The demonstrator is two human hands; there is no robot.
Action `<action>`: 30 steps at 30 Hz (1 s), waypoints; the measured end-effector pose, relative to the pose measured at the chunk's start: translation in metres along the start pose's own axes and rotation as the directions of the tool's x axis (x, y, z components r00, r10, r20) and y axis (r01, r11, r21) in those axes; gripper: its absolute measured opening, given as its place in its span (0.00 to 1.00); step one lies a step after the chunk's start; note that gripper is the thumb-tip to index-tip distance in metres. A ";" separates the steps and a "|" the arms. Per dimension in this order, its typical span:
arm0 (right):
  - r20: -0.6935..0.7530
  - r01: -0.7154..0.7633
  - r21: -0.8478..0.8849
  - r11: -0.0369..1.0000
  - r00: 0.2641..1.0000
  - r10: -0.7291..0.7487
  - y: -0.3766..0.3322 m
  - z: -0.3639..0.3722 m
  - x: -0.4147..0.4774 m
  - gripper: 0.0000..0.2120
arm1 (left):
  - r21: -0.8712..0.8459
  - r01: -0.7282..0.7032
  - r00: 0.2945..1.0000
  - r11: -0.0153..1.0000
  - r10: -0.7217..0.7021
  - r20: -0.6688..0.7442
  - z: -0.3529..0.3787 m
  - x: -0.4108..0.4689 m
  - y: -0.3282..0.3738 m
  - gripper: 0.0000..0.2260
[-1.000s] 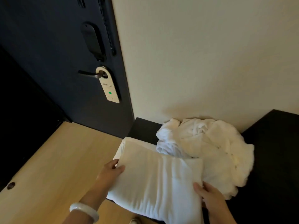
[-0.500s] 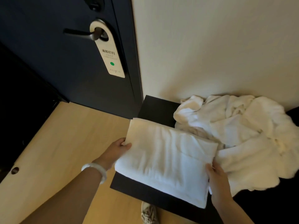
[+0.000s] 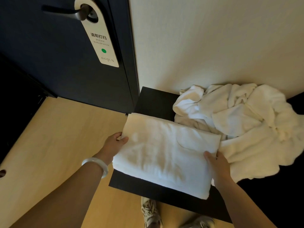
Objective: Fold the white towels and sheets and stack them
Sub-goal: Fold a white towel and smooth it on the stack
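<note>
Lowered since a second ago, the folded towel now lies on the left end of the black bench. The left hand and right hand each grip a side edge. One piece looks done, while the crumpled pile to its right waits unfolded. The door hanger reads "请即打扫", "PLEASE MAKE UP ROOM" and "BOJUN".

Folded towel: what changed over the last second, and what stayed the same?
The folded towel has come down from a lifted, tilted position and now appears to lie flat at the left end of the dark table. Nothing was let go: the left hand still holds its left edge and the right hand its right edge. The crumpled pile beside it stayed put.
</note>
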State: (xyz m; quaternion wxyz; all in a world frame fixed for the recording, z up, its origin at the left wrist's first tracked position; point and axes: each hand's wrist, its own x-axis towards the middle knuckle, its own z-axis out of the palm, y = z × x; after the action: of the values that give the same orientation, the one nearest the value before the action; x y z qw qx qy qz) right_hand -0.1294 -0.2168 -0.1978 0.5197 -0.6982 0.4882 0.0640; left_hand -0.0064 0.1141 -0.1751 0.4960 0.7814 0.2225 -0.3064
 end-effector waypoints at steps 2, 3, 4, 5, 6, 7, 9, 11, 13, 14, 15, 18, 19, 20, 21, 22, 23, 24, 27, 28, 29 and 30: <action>-0.001 0.028 -0.025 0.999 1.000 -0.028 0.000 -0.005 0.000 0.20 | -0.017 -0.017 1.000 1.000 0.017 -0.015 -0.001 0.002 -0.003 0.15; 0.006 0.034 -0.033 0.999 0.999 -0.034 0.002 -0.006 0.000 0.20 | -0.019 -0.013 1.000 1.000 0.012 -0.023 -0.001 0.003 -0.006 0.15; 0.018 0.031 -0.038 0.999 0.999 -0.030 0.004 -0.007 -0.002 0.21 | 0.005 0.004 0.999 1.000 -0.004 -0.033 0.000 0.004 -0.010 0.16; 0.023 0.025 -0.052 0.998 0.999 -0.024 0.005 -0.008 -0.004 0.22 | 0.087 0.031 0.998 0.996 -0.026 -0.054 0.002 0.006 -0.014 0.18; 0.012 0.035 -0.092 0.995 0.999 -0.034 0.004 -0.008 -0.007 0.23 | 0.237 0.065 0.995 0.969 -0.043 -0.094 0.005 0.008 -0.018 0.21; -0.023 0.077 -0.156 0.985 0.996 -0.081 0.002 -0.008 -0.010 0.22 | 0.418 0.095 0.987 0.903 -0.032 -0.155 0.008 0.008 -0.020 0.25; -0.128 0.280 -0.361 0.890 0.930 -0.344 -0.005 -0.009 -0.021 0.19 | 0.699 0.050 0.960 0.714 0.159 -0.232 0.016 0.002 -0.021 0.33; -0.073 0.477 -0.626 0.617 0.752 -0.655 -0.009 -0.005 -0.032 0.27 | 0.852 -0.154 0.888 0.500 0.449 -0.103 0.033 -0.006 -0.022 0.38; 0.162 0.550 -0.768 0.329 0.663 -0.730 -0.003 0.002 -0.037 0.38 | 0.887 -0.376 0.801 0.270 0.576 0.165 0.055 -0.011 -0.024 0.41; 0.286 0.555 -0.801 0.227 0.687 -0.668 0.002 0.004 -0.036 0.42 | 0.870 -0.449 0.788 0.205 0.550 0.276 0.064 -0.011 -0.024 0.42; 0.370 0.543 -0.823 0.168 0.736 -0.566 0.008 0.005 -0.031 0.47 | 0.857 -0.481 0.799 0.184 0.493 0.343 0.070 -0.009 -0.025 0.43; 0.441 0.506 -0.854 0.120 0.827 -0.349 0.018 0.005 -0.014 0.52 | 0.860 -0.474 0.854 0.189 0.336 0.397 0.075 0.003 -0.026 0.45; 0.448 0.510 -0.852 0.122 0.829 -0.335 0.017 0.006 -0.012 0.52 | 0.863 -0.469 0.862 0.188 0.312 0.400 0.074 0.005 -0.024 0.45; 0.454 0.514 -0.849 0.125 0.829 -0.326 0.014 0.006 -0.012 0.52 | 0.864 -0.466 0.867 0.190 0.294 0.403 0.075 0.005 -0.022 0.45; 0.462 0.521 -0.843 0.132 0.828 -0.316 0.011 0.005 -0.013 0.51 | 0.865 -0.464 0.870 0.191 0.282 0.404 0.075 0.004 -0.020 0.45; 0.475 0.539 -0.827 0.160 0.822 -0.314 0.008 0.002 -0.014 0.49 | 0.868 -0.458 0.874 0.193 0.277 0.400 0.076 0.002 -0.017 0.45; 0.489 0.566 -0.795 0.219 0.811 -0.323 0.005 -0.003 -0.016 0.46 | 0.871 -0.447 0.880 0.203 0.275 0.388 0.078 0.000 -0.014 0.44; 0.499 0.595 -0.744 0.304 0.798 -0.338 0.000 -0.010 -0.017 0.43 | 0.874 -0.433 0.889 0.222 0.269 0.372 0.081 -0.004 -0.010 0.43; 0.403 0.590 -0.549 0.592 0.807 -0.432 -0.021 -0.046 -0.018 0.32 | 0.855 -0.423 0.898 0.302 0.269 0.349 0.100 -0.020 0.011 0.39; 0.328 0.567 -0.481 0.669 0.824 -0.462 -0.027 -0.061 -0.016 0.29 | 0.832 -0.453 0.883 0.322 0.295 0.366 0.110 -0.028 0.021 0.38; 0.244 0.539 -0.416 0.733 0.842 -0.480 -0.033 -0.076 -0.012 0.28 | 0.798 -0.500 0.855 0.338 0.337 0.393 0.122 -0.036 0.034 0.38; 0.155 0.497 -0.359 0.790 0.866 -0.475 -0.039 -0.092 -0.007 0.26 | 0.756 -0.555 0.819 0.348 0.389 0.422 0.136 -0.045 0.047 0.37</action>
State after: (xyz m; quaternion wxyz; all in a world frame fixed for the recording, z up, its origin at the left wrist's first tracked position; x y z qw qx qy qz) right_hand -0.1420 -0.2855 -0.1260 0.3838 -0.8865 0.2548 0.0433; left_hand -0.0425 -0.0309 -0.1570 0.1273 0.9209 -0.2368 -0.2823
